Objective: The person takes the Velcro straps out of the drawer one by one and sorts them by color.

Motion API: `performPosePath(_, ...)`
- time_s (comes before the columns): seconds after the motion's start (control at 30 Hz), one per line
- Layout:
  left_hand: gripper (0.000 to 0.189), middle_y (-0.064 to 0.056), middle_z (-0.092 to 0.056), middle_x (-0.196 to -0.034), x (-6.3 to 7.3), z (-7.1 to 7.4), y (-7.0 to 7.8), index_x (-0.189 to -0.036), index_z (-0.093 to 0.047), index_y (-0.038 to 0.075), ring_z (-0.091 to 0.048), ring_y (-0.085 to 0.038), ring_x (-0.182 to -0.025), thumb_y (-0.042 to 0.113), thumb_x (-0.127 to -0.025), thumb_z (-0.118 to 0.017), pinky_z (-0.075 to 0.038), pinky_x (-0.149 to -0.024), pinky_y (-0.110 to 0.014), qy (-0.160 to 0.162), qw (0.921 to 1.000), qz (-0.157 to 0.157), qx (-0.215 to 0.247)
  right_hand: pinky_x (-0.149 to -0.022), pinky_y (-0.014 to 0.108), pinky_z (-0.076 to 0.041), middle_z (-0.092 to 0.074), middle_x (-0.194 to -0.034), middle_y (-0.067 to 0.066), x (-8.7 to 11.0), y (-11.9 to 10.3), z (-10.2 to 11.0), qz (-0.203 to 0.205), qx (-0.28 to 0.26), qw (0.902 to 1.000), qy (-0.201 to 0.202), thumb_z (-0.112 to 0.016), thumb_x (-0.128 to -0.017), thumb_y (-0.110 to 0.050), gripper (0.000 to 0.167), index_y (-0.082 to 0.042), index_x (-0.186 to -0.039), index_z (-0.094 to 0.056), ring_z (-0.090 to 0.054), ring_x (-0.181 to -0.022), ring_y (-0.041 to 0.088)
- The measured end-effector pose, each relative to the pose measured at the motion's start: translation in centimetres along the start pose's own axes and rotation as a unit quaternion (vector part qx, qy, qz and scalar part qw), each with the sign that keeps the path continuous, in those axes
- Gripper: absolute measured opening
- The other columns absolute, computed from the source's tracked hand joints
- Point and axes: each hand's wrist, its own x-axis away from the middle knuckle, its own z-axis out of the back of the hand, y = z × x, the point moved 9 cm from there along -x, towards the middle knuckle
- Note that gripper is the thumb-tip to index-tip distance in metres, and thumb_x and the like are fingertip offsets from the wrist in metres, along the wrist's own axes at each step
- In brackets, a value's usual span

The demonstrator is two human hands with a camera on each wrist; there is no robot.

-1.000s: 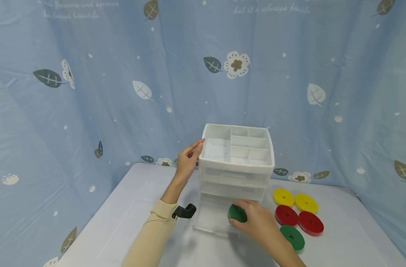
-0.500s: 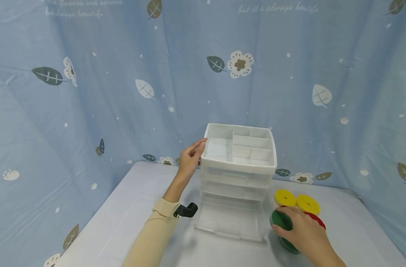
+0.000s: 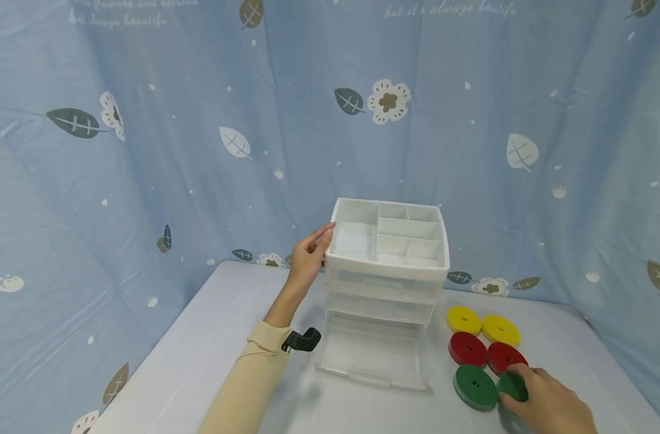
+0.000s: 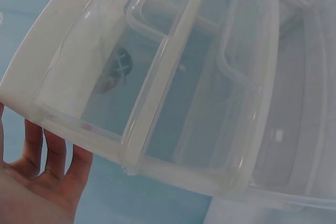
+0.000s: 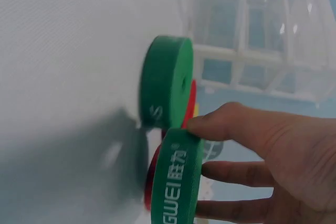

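Note:
My right hand point(image 3: 549, 398) pinches a green tape roll point(image 3: 512, 386) between thumb and fingers, at the near end of a group of rolls. White lettering shows on its rim in the right wrist view. A second green tape roll point(image 3: 475, 387) lies just left of it. My left hand point(image 3: 306, 259) touches the upper left side of a white drawer unit point(image 3: 386, 268), its fingertips point(image 4: 81, 153) along the side in the left wrist view. The unit's bottom drawer point(image 3: 370, 355) is pulled out, with nothing in it; the two clear drawers above are closed.
Beyond the green rolls lie red rolls point(image 3: 467, 348) and yellow rolls point(image 3: 463, 320), two of each, on the white table point(image 3: 226, 337). The drawer unit has a divided top tray point(image 3: 408, 228). A blue patterned curtain point(image 3: 286, 90) hangs behind.
My right hand has carried the green roll from over the pulled-out drawer to the right, past the other green roll, and down beside it. The left hand stays at the unit.

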Motion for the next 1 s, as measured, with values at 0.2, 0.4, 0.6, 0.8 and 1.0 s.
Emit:
performPosePath(0.2,0.036,-0.029,-0.057,-0.095,0.1,0.0,0.2,-0.137,-0.060,0.021,-0.059,-0.008,-0.074,0.029,-0.102,-0.054,-0.057,-0.066,-0.027,0.002,1.0000,0.002,0.000,-0.071,0.059,-0.058,-0.064,-0.095,0.021,-0.4,2.3,-1.7,-0.024,-0.002,0.9993,-0.029,-0.085,-0.059,-0.060,0.096,0.006,-0.122,-0.057,-0.054,-0.073,0.025)
performPosePath(0.4,0.037,-0.025,-0.057,-0.094,0.2,0.0,0.2,-0.138,-0.059,0.019,-0.059,-0.009,-0.075,0.029,-0.102,-0.054,-0.057,-0.066,-0.026,0.000,1.0000,-0.001,-0.002,-0.070,0.057,-0.059,-0.065,-0.094,0.015,-1.0,2.5,-3.1,-0.021,-0.013,0.9989,-0.041,-0.086,-0.055,-0.061,0.097,0.003,-0.122,-0.057,-0.054,-0.072,0.023)
performPosePath(0.6,0.037,-0.014,-0.057,-0.085,0.2,-0.1,0.1,-0.138,-0.059,0.019,-0.057,-0.009,-0.072,0.027,-0.103,-0.053,-0.056,-0.065,-0.025,-0.001,1.0000,-0.001,-0.002,-0.071,0.060,-0.058,-0.064,-0.098,0.021,-1.2,1.8,-2.9,-0.014,-0.030,0.9992,-0.022,-0.086,-0.057,-0.060,0.095,0.003,-0.122,-0.058,-0.056,-0.077,0.025)
performPosePath(0.8,0.037,-0.004,-0.056,-0.081,0.2,0.0,0.1,-0.138,-0.059,0.021,-0.056,-0.010,-0.074,0.029,-0.103,-0.053,-0.056,-0.067,-0.025,-0.003,1.0000,-0.001,-0.003,-0.072,0.061,-0.056,-0.063,-0.100,0.025,-1.4,1.6,-2.8,-0.014,-0.038,0.9991,-0.015,-0.084,-0.061,-0.059,0.091,0.004,-0.122,-0.059,-0.057,-0.080,0.028)
performPosePath(1.0,0.036,-0.005,-0.057,-0.082,0.1,0.0,-0.3,-0.137,-0.060,0.023,-0.057,-0.010,-0.073,0.031,-0.102,-0.054,-0.056,-0.066,-0.026,-0.004,1.0000,0.001,0.002,-0.076,0.065,-0.054,-0.061,-0.106,0.032,-1.6,1.3,-3.2,-0.009,-0.028,0.9993,-0.024,-0.082,-0.065,-0.059,0.092,0.006,-0.124,-0.056,-0.058,-0.083,0.032)
